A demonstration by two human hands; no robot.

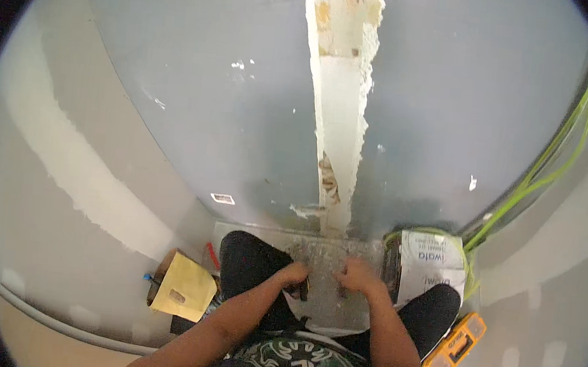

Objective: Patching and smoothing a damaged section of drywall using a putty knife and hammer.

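Over the dusty grey floor point(317, 306), between my bent knees, both hands are held a short way apart. My left hand point(293, 274) is closed around a small dark object point(304, 288) with a touch of yellow; its kind is too small to make out. To the right, my right hand point(358, 274) is closed too, its fingers pointing inward. Whatever it may hold is hidden. Ahead of them, a pale strip point(342, 110) with ragged edges runs up the blue-grey wall point(244, 108), and brown patches show low on it.
By my left knee stands a yellow box or bag point(185, 288), near a red item point(213, 256). A white-covered box point(431, 267) is beside my right knee, with an orange-yellow case point(455, 348) behind it. Green cables point(538, 182) hang at the right corner. A grey pipe point(68, 324) curves along the left.
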